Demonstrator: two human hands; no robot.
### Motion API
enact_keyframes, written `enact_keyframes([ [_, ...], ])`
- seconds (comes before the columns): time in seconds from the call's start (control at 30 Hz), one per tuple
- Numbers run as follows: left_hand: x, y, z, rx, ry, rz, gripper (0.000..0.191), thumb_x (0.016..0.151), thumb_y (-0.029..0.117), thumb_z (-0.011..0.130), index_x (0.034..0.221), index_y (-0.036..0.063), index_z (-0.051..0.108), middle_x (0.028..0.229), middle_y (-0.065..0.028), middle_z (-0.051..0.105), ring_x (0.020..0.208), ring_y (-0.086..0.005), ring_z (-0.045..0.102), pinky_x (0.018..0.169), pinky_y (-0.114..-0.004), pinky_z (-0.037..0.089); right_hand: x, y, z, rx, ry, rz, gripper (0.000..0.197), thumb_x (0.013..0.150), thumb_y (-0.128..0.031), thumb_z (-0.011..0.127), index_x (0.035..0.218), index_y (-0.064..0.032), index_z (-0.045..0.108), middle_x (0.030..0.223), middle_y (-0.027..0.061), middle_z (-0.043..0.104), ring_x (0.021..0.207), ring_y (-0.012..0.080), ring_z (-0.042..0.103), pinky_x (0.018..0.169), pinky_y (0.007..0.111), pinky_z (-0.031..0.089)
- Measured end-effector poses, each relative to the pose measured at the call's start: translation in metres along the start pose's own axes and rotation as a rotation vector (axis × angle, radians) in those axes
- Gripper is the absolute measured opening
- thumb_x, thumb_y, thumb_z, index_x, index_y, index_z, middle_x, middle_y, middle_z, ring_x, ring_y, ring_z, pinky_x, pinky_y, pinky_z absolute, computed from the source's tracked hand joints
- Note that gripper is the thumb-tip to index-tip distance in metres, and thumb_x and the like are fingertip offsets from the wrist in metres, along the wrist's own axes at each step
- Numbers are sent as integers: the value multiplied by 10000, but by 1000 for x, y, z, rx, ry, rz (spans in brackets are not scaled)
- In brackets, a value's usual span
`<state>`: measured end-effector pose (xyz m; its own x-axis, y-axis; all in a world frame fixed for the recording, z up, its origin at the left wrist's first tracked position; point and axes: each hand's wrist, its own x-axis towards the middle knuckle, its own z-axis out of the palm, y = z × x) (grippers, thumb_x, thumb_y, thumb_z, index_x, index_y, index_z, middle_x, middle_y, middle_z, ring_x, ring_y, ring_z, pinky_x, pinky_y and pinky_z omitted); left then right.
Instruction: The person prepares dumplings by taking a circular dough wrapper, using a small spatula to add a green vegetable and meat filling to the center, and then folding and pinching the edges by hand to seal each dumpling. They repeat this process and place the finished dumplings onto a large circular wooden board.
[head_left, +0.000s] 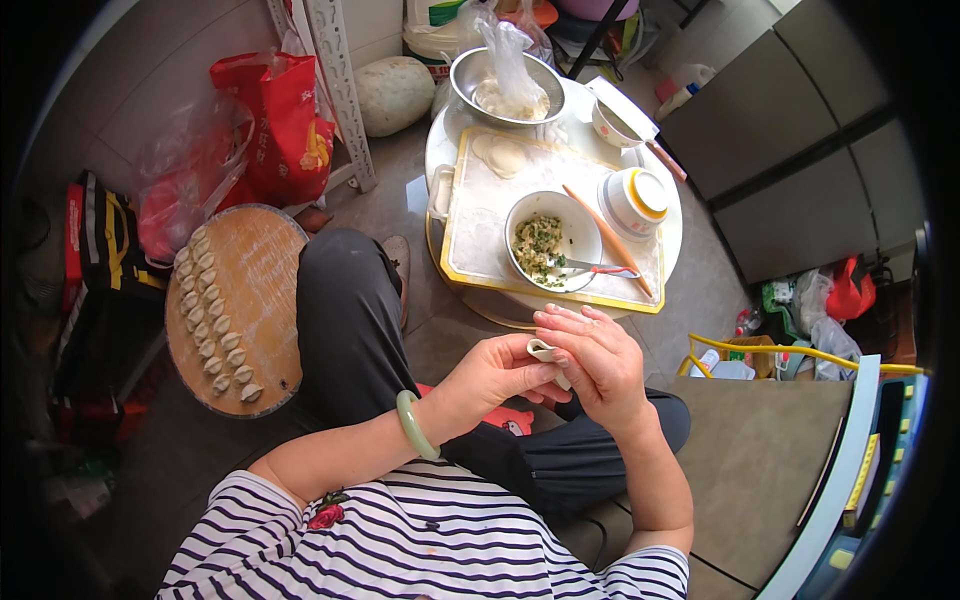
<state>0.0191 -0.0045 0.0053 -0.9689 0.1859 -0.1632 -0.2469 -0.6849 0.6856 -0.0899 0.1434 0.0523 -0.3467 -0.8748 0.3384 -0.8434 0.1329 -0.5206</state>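
Note:
My left hand (480, 379), with a pale green bangle at the wrist, and my right hand (604, 360) meet above my lap. Between them they pinch a folded dumpling wrapper (541, 349); its upper edge gapes, and the fingers hide most of it. Just beyond is a white bowl (588, 234) of chopped green-and-tan filling (537, 241), a utensil with a red-and-grey handle (616, 270) resting in it. The bowl stands on a floured, yellow-edged cutting board (480, 217). A wooden rolling pin (611, 240) lies right of the bowl, and flat dough wrappers (501, 155) overlap at the board's far left.
Left of my knee, a round wooden board (262, 300) bears rows of several dumplings (206, 300). On the white round table (671, 240) are a steel basin (466, 71) with bagged dough (517, 101), an upturned bowl (630, 206) and a cleaver (626, 109) across a small bowl (611, 129).

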Motion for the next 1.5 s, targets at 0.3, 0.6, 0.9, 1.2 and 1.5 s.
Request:
enact_keyframes([
  [0.3, 1, 0, -4, 226, 27, -39, 257, 924, 249, 618, 1083, 48, 609, 947, -29, 668, 855, -127, 669, 705, -220, 508, 14, -1, -18, 181, -248, 91, 360, 881, -207, 605, 1175, 0, 601, 1226, 168, 593, 1217, 316, 509, 1031, 420, 381],
  [0.6, -7, 4, -3, -10, 9, -179, 260, 944, 208, 575, 1095, -3, 591, 1003, -121, 672, 888, -224, 689, 784, -285, 547, 6, 0, 1, 33, -109, -17, 210, 879, -165, 609, 1030, -30, 666, 1094, 113, 667, 1097, 288, 606, 945, 446, 458],
  [0.9, -4, -6, -9, 109, 25, -123, 262, 964, 216, 541, 1101, -2, 586, 1008, -128, 674, 873, -214, 694, 733, -253, 541, 16, 3, 0, 163, -193, 11, 209, 803, -115, 667, 993, -29, 662, 1024, 146, 674, 1055, 310, 620, 923, 413, 468],
  [1.2, -3, 1, -9, 89, 25, -79, 287, 952, 211, 562, 1173, 29, 543, 1035, -66, 646, 887, -148, 667, 729, -244, 537, 1, -2, 4, 335, -162, 140, 595, 801, -193, 705, 1315, -25, 456, 1277, 180, 547, 1215, 335, 500, 1005, 406, 397],
  [1.5, -5, 11, 0, 91, 23, 178, 298, 926, 76, 574, 1205, 62, 470, 1138, -73, 592, 1016, -139, 600, 877, -294, 509, -28, -20, 38, 327, 400, 276, 667, 795, -27, 699, 1385, -9, 387, 1077, 126, 623, 928, 181, 618, 826, 303, 498],
])
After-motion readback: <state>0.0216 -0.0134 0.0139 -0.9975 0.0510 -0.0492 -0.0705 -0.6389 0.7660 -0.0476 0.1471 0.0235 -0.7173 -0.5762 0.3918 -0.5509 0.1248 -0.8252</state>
